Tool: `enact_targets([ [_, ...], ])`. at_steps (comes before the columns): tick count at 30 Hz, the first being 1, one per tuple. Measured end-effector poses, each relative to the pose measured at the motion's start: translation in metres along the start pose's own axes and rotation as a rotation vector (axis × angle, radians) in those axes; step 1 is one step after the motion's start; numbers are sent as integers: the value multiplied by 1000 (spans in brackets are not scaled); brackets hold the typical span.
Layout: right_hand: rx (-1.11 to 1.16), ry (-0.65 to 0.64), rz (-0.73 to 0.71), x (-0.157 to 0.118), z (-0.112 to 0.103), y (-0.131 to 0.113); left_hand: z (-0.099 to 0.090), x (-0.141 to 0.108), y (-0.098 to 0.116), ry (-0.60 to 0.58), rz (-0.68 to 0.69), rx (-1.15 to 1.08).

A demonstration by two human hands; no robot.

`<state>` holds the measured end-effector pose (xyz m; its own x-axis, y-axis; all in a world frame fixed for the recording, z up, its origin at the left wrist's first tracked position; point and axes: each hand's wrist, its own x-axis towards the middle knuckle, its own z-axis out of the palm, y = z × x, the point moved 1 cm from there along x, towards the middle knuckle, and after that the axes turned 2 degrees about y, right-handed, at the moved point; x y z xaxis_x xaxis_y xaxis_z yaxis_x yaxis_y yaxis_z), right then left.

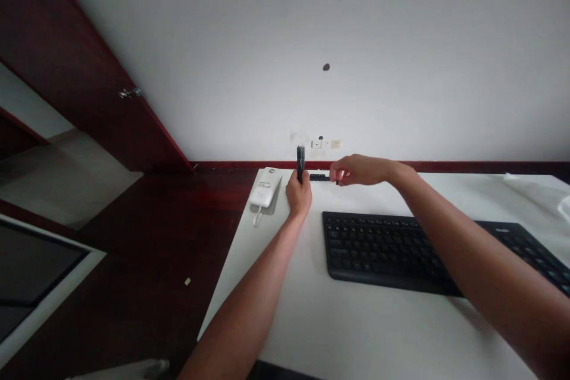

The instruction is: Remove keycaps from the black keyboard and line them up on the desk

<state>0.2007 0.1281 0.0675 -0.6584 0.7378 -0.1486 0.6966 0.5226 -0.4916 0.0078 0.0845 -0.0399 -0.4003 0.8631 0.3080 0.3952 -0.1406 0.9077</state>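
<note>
My left hand is closed around a small black device that it holds upright near the table's far edge. Two small prongs seem to show at its top. To the right, my right hand has its fingers pinched at the right end of a thin black piece, which extends toward my left hand. Whether that piece touches the upright device cannot be made out. A white power bank with a short looped strap lies left of my left hand. My right forearm passes over a black keyboard.
The white table stands against a wall with sockets. White crumpled material lies at its far right. A dark red door is on the left, and a white-framed object sits at the lower left.
</note>
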Motion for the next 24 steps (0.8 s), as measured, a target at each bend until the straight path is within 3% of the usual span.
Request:
enact_targets([
  [5, 98, 155, 70, 45, -16, 59, 0, 0, 0, -4, -35, 21],
  [8, 137, 96, 106, 64, -9, 79, 0, -1, 2, -3, -29, 20],
  [13, 248, -11, 133, 75, 8, 92, 0, -1, 4, -16, -27, 43],
  [24, 310, -6, 141, 80, 18, 103, 2, -1, 2, -17, -13, 43],
])
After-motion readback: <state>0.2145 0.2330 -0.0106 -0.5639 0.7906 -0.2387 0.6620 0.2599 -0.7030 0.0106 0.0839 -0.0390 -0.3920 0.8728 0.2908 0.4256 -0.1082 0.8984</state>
